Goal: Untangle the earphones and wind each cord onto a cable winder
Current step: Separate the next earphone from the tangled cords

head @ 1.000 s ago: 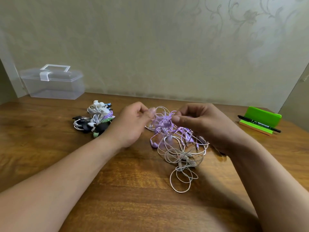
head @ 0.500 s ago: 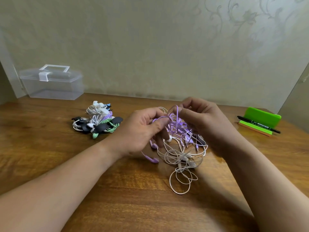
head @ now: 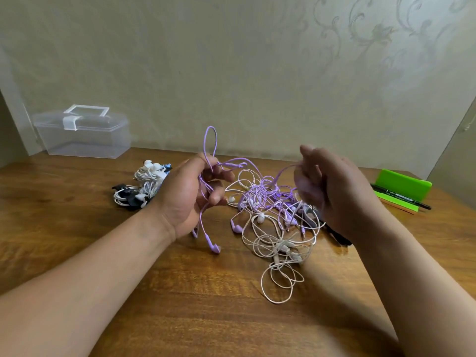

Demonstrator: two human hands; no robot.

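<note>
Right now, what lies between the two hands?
Head view: the tangle of earphone cords lies on the table between the left hand and right hand. Each grips a purple cord.

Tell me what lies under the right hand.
Below the right hand, part of the earphone tangle and a black object show on the table. The hand covers most of the black object, so what it is cannot be told.
</note>
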